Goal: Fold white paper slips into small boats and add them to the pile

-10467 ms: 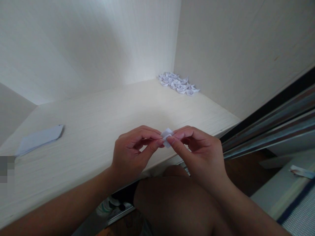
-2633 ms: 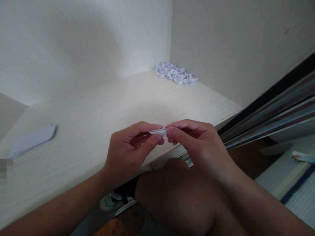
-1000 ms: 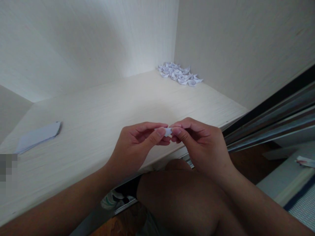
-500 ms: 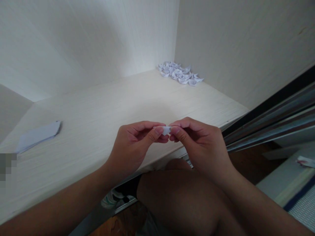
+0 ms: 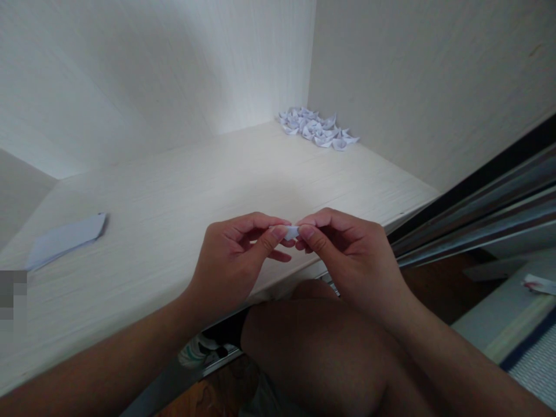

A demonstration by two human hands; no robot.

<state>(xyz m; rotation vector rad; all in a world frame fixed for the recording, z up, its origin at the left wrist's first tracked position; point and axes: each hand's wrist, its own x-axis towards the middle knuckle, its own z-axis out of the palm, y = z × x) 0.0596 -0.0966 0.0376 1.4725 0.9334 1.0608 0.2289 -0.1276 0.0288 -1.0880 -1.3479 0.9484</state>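
My left hand (image 5: 237, 258) and my right hand (image 5: 347, 255) meet above the front edge of a pale wooden shelf (image 5: 182, 191). Both pinch one small folded white paper piece (image 5: 292, 231) between thumb and fingertips, and only a sliver of it shows. Several finished white folded paper pieces (image 5: 317, 127) lie heaped in the shelf's back right corner. A stack of flat white paper slips (image 5: 65, 237) lies at the shelf's left.
The shelf is boxed in by a back wall and a right side wall (image 5: 412, 87). Sliding door rails (image 5: 478, 214) run at the right. My bare knee (image 5: 313, 347) sits below the hands. A floor mat (image 5: 521, 336) lies at the lower right.
Ten seconds ago the paper piece showed wider between my fingers; now it is pressed flatter and mostly covered. Over the last second my hands have barely moved.
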